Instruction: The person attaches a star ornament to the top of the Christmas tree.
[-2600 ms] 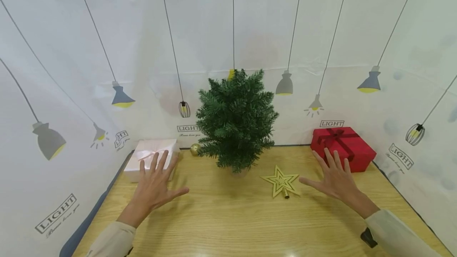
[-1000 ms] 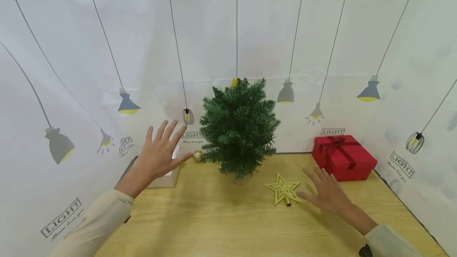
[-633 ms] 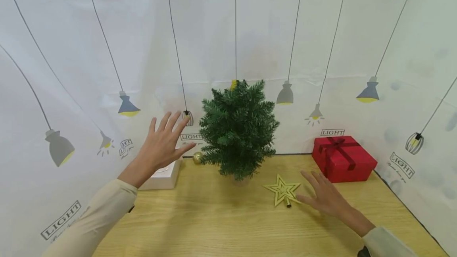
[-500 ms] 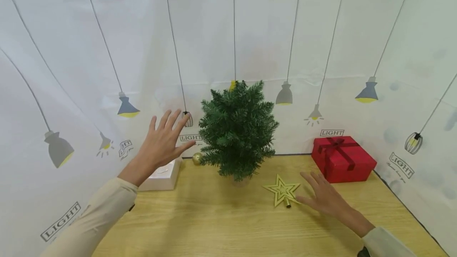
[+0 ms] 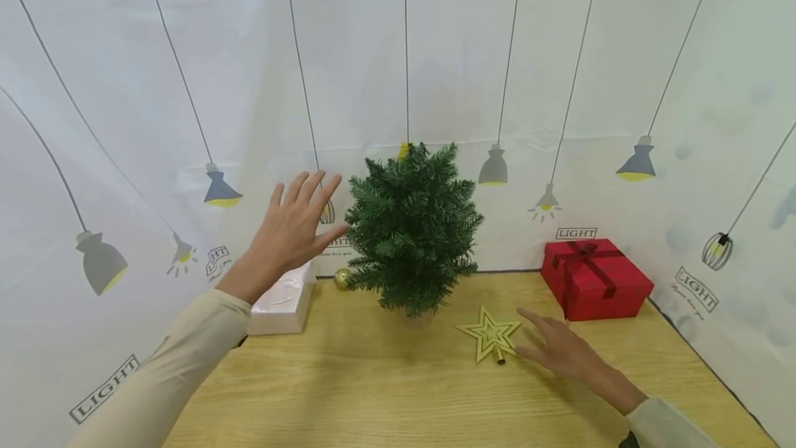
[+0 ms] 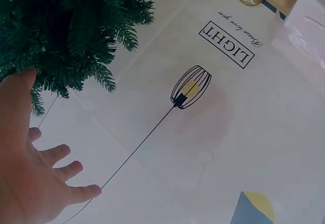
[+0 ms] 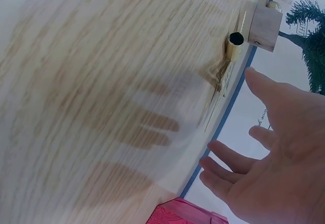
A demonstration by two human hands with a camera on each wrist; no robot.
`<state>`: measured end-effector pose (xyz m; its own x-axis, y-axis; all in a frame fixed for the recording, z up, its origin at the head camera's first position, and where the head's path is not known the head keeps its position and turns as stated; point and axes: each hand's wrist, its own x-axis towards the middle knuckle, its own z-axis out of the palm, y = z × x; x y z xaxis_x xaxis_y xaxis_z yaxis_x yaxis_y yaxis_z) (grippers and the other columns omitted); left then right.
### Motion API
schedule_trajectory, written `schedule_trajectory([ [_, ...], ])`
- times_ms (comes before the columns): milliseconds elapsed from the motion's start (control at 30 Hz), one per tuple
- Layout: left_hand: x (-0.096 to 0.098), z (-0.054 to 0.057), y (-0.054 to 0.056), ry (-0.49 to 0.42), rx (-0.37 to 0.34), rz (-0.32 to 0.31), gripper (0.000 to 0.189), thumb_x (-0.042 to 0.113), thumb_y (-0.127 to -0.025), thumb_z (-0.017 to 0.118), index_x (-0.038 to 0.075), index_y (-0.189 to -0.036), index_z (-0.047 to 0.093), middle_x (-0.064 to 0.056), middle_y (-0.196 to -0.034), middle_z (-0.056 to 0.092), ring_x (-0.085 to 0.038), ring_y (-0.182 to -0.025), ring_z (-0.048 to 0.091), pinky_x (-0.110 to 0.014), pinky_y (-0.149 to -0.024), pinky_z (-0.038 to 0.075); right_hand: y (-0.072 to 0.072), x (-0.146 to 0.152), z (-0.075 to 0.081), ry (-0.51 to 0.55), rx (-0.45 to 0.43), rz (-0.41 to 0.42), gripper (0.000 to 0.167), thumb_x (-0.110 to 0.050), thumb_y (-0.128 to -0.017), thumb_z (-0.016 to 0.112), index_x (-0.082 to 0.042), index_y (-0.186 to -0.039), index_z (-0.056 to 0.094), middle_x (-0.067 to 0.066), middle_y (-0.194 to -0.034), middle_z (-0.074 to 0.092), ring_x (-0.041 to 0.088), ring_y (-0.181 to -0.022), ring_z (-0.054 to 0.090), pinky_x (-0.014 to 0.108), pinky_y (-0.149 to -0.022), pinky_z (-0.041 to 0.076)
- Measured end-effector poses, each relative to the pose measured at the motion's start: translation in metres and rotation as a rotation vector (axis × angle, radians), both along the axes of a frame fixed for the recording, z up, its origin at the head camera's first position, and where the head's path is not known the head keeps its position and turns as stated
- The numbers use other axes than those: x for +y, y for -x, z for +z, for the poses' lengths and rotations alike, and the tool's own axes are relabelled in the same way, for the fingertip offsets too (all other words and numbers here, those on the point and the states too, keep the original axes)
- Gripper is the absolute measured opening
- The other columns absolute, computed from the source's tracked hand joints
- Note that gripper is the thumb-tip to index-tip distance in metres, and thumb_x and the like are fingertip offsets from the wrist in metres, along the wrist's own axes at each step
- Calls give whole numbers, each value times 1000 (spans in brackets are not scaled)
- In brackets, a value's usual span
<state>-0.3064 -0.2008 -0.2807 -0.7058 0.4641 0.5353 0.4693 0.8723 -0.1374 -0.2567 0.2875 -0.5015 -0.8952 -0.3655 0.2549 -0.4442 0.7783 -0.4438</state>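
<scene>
A small green artificial Christmas tree [image 5: 413, 227] stands upright at the back middle of the table. My left hand [image 5: 295, 223] is raised at its left side, fingers spread, holding nothing; in the left wrist view the thumb [image 6: 23, 82] overlaps the lower branches. Flat on the table to the right of the tree lies a gold star tree topper [image 5: 489, 334], its short tube toward me. Just right of the star hovers my right hand [image 5: 562, 348], fingers extended and empty, thumb near the star's right point. The right wrist view shows the star [image 7: 223, 74] edge-on beyond the fingertips.
A pale pink gift box [image 5: 282, 303] sits at the back left, partly behind my left forearm. Beside it is a gold ball ornament [image 5: 342, 278]. At the back right stands a red gift box [image 5: 597, 278] with a dark ribbon. A printed wall sheet [image 5: 448, 54] hangs behind the table.
My left hand has risen from over the pink box and moved right, toward the tree. The right hand has come down and slightly left, nearer the star. The view has tilted up a little.
</scene>
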Motion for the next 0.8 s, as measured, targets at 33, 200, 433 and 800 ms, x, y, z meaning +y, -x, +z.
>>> schedule_trajectory([
  [33, 1, 2, 1, -4, 3, -5, 87, 57, -98, 65, 16, -165, 28, -19, -165, 33, -44, -151, 29, -72, -121, 22, 0, 0, 0, 1, -15, 6, 77, -37, -91, 81, 1, -150, 50, 27, -131, 65, 46, -118, 63, 62, -90, 57],
  [200, 7, 8, 5, -37, 2, -26, 85, 54, -100, 64, 16, -166, 26, -21, -164, 35, -45, -150, 31, -71, -119, 27, 2, -3, -1, 20, -74, 36, 73, -30, -92, 81, 3, -149, 49, 27, -125, 68, 45, -113, 66, 60, -88, 58],
  [433, 21, 19, 12, -133, -13, -122, 76, 44, -103, 64, 14, -164, 31, -24, -160, 39, -45, -146, 36, -64, -120, 32, 3, -7, -2, 7, -86, 51, 70, -25, -91, 82, 4, -148, 51, 24, -117, 71, 41, -108, 68, 58, -86, 59],
  [800, 41, 24, 20, -530, -272, -321, 69, 25, -106, 64, 18, -166, 29, -18, -160, 42, -38, -144, 42, -60, -118, 39, 13, -7, -13, 117, -138, 141, 65, -15, -92, 81, 12, -143, 51, 16, -99, 73, 26, -85, 71, 35, -72, 61],
])
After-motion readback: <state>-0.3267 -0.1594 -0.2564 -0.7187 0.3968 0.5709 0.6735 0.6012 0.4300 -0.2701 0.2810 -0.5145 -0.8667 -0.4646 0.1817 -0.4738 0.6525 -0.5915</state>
